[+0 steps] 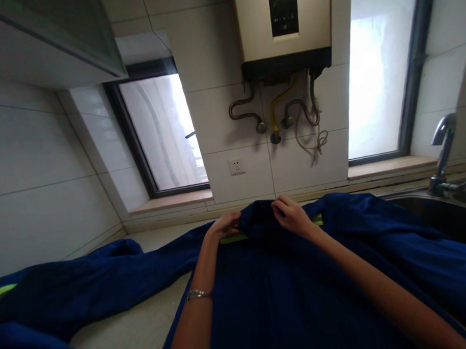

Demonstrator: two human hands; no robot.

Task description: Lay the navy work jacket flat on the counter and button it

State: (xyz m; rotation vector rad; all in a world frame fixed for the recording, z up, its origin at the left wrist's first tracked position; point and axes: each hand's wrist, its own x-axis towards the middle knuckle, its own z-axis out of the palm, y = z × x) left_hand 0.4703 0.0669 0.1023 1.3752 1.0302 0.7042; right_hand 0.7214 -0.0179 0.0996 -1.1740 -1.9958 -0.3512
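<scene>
1. A dark blue garment (282,285) lies spread flat over the bench (146,325), its collar end toward the tiled wall and its body running back toward the person
2. The left hand (224,225) is closed on the collar at its left side, fingers curled over the fold of cloth
3. The right hand (291,213) pinches the same collar at its right side, thumb and fingers narrow on the cloth; the two hands sit near each other with the collar bunched between them
4. A bright yellow-green stripe (235,239) shows on the garment just under the left hand, and another bit of it shows beside the right wrist
5. One sleeve (87,281) stretches far out to the left across the bench; the other side of the garment drapes right, toward the sink (440,213)
6. A thin bracelet (199,294) sits on the left wrist
7. A tap (443,147) stands behind the sink
8. On the wall ahead hang a water heater (283,30) with hoses below it and a socket (236,166), with a window on either side
</scene>
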